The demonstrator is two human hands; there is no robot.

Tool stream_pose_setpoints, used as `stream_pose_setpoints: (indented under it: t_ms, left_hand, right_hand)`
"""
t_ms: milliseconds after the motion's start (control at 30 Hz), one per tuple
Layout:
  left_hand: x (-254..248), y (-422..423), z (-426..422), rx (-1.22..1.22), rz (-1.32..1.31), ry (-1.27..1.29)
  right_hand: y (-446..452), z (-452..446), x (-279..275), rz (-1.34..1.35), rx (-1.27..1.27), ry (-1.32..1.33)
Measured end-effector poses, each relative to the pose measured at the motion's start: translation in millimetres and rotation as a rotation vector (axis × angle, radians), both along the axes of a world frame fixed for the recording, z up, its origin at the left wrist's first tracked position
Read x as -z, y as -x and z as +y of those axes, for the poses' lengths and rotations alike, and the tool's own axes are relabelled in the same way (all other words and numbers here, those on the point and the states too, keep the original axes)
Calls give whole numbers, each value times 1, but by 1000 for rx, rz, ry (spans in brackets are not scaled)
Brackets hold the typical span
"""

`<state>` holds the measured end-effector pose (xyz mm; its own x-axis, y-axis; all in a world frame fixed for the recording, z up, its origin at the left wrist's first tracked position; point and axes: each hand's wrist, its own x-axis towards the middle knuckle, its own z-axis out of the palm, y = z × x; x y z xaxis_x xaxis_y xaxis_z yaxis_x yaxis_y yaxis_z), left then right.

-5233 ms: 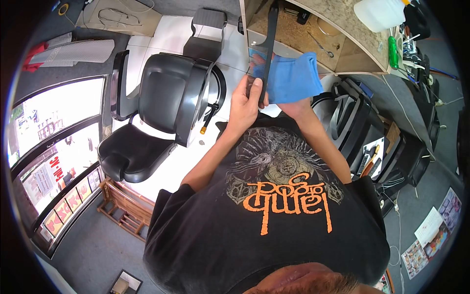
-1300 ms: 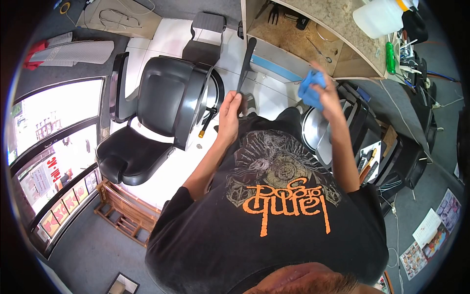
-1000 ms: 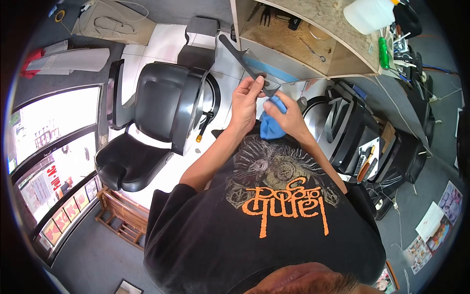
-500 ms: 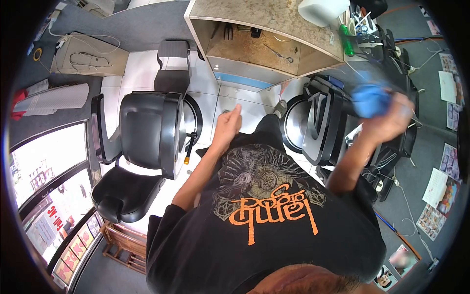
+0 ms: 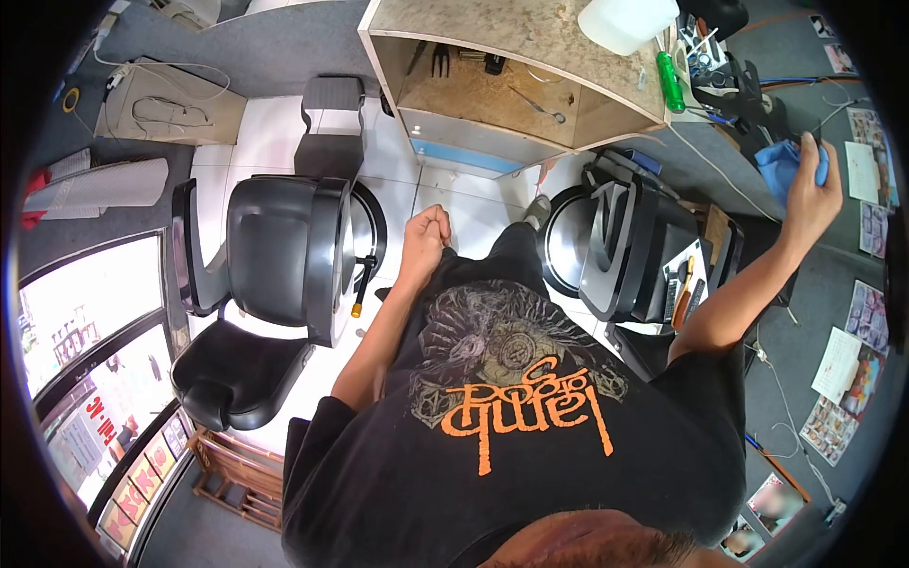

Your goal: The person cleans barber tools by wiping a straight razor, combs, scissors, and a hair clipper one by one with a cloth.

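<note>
White floor tiles (image 5: pixel 260 123) lie between a black barber chair (image 5: pixel 270 241) at left and another chair (image 5: pixel 625 251) at right, with an open wooden cabinet (image 5: pixel 502 38) ahead. One second ago the left hand held a comb and the cloth was close against it; now the hands are well apart. In the left hand (image 5: pixel 426 241) no comb is visible, and its fingers are curled into a loose fist. The blue cloth (image 5: pixel 778 170) is at far right, pinched by the thumb and fingers of the right hand (image 5: pixel 812 194), near some black tools (image 5: pixel 748 95); whether they grip something more, I cannot tell. I judge that the wiping is paused or finished. Orange lettering (image 5: pixel 526 407) on the black shirt (image 5: pixel 587 488), upside down, reads "lamb of god"; red letters (image 5: pixel 99 417) on the window seem to end in "AC".
</note>
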<state>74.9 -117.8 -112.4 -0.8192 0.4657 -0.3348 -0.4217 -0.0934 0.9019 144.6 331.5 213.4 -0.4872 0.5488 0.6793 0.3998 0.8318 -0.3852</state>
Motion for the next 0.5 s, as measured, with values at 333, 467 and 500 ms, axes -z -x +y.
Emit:
stream_pose_setpoints:
  t_ms: [333, 467, 500]
  left_hand:
    - [-8, -3, -10, -78, 7, 103]
    - [-6, -3, -16, -103, -1, 102]
    - [-4, -3, -17, -111, -3, 97]
  right_hand:
    - [46, 29, 29, -349, 43, 161]
    - [44, 8, 31, -205, 82, 3]
    - [42, -8, 26, -154, 89, -51]
